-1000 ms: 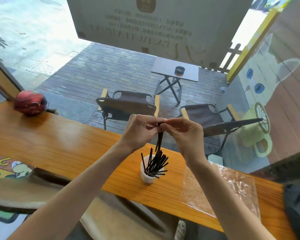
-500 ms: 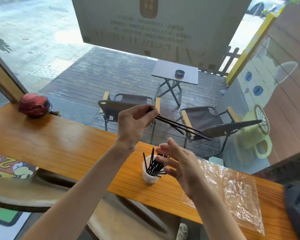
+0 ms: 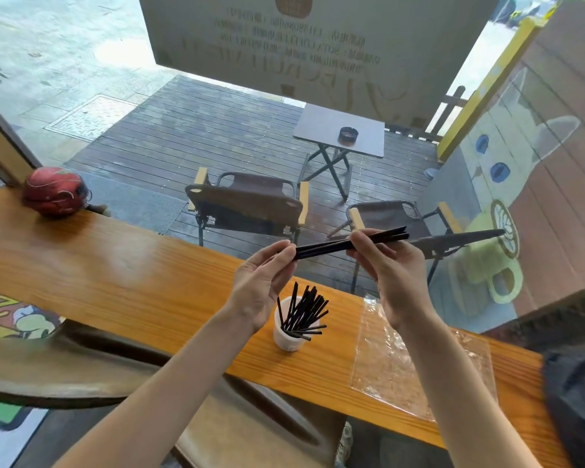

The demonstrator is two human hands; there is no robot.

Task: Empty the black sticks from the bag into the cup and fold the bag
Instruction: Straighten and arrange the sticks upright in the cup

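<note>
A small bunch of black sticks [image 3: 335, 245] is held level in the air above the counter. My left hand [image 3: 262, 285] pinches its left end and my right hand [image 3: 390, 275] pinches it nearer the right end. Below them a white cup [image 3: 286, 339] stands on the wooden counter [image 3: 115, 275], with several black sticks [image 3: 304, 310] fanning out of it. The clear plastic bag [image 3: 419, 366] lies flat on the counter to the right of the cup, partly behind my right forearm.
A red helmet [image 3: 56, 190] rests at the counter's far left. A dark cloth item [image 3: 578, 410] lies at the right edge. A window stands right behind the counter, with chairs and a small table outside. A wooden chair back [image 3: 81, 366] sits below the counter's near edge.
My right hand rose from beside the cup and took hold of the bunch. The sticks went from hanging upright over the cup to lying level between both hands.
</note>
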